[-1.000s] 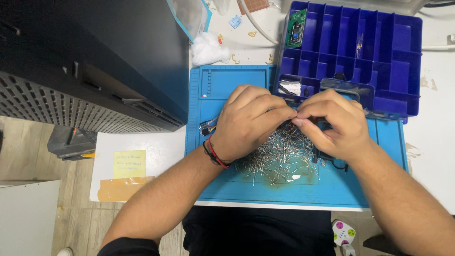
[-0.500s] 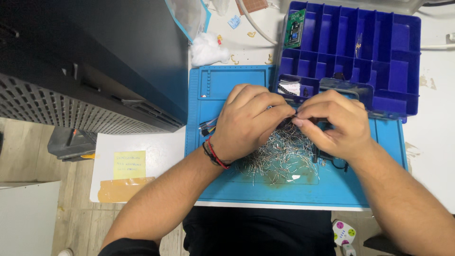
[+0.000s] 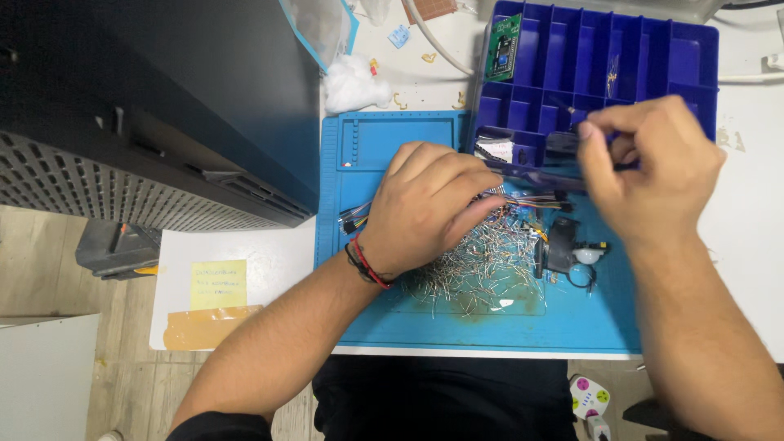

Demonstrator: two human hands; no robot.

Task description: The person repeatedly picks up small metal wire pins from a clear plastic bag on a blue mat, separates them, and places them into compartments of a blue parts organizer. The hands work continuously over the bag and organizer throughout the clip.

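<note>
— Right, where are my hands?

— My left hand lies curled on the blue mat, fingers pressed down on a bundle of coloured jumper wires at the edge of the heap of loose metal pins. My right hand is raised over the blue sorting box, thumb and forefinger pinched on something small and dark; it is too blurred to name.

— So which step is this?

— I judge it as sorting: one piece lifted from the mat and carried over the box. The next move calls for a steady aim at one small compartment and a clean release, with the left hand keeping the wires pinned.

— What is in the box?

— Most compartments look bare. A green circuit board stands in the top-left one, a white-labelled part sits in a lower-left one, and a small brass-coloured bit lies near the middle.

— Anything beside it?

— A black part with a white dome on the mat, and white fluff on the table.
</note>
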